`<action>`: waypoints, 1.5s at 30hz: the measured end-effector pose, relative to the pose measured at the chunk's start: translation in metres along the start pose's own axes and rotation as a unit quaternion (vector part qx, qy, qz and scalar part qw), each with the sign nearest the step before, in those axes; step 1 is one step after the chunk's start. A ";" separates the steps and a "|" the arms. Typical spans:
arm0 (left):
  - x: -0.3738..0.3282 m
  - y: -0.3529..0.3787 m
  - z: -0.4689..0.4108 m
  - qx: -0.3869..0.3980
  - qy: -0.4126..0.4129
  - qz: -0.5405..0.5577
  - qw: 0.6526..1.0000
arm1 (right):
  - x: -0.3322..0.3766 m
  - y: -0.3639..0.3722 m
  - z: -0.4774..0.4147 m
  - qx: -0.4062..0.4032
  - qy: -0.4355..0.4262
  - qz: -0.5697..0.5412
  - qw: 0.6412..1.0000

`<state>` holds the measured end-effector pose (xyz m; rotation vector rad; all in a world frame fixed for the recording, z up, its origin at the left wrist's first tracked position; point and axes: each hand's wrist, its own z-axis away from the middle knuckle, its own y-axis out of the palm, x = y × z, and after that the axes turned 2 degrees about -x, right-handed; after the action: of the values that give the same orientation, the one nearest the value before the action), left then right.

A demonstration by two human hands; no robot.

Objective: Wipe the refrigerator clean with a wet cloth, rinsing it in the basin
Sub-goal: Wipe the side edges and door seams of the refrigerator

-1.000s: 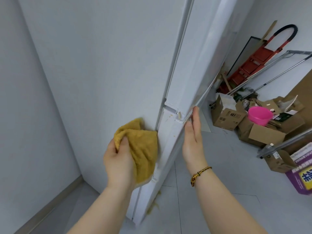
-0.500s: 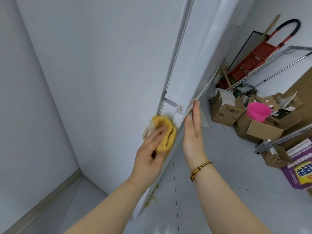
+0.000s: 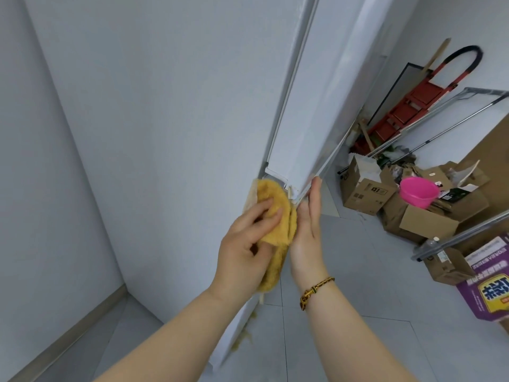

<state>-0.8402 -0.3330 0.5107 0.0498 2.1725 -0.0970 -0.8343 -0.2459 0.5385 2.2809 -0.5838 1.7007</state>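
Note:
The white refrigerator (image 3: 165, 111) fills the middle of the view, seen from its side, with the upper door (image 3: 314, 106) edge running up to the right. My left hand (image 3: 245, 244) holds the yellow cloth (image 3: 275, 216) and presses it on the front edge just below the gap between the doors. My right hand (image 3: 308, 230) lies flat with straight fingers against the door edge, fingertips at the upper door's bottom corner. The pink basin (image 3: 418, 190) sits on cardboard boxes at the right.
A grey wall (image 3: 33, 188) closes the left side. Cardboard boxes (image 3: 363, 188), a red step ladder (image 3: 413, 106), metal poles (image 3: 454, 117) and a purple box (image 3: 490, 288) crowd the right. Yellowish debris (image 3: 245, 337) lies on the grey tile floor by the refrigerator's base.
My left hand has carried the cloth from the refrigerator's side panel up and right onto the front edge under the door gap. The right hand has stayed on the door edge.

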 end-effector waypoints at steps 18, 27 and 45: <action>0.050 0.001 0.033 -0.009 0.107 -0.195 0.975 | 0.007 -0.014 0.000 0.035 0.018 0.025 0.999; 0.007 -0.008 0.001 -0.033 -0.060 -0.004 0.998 | 0.000 -0.006 -0.002 0.013 0.011 0.031 0.999; 0.063 -0.034 0.025 0.024 -0.254 -0.064 0.965 | -0.072 -0.003 0.044 0.030 0.014 0.081 0.996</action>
<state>-0.8583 -0.3694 0.4467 -0.0808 1.6580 -0.2124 -0.8126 -0.2491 0.4567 2.3029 -0.7391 1.8434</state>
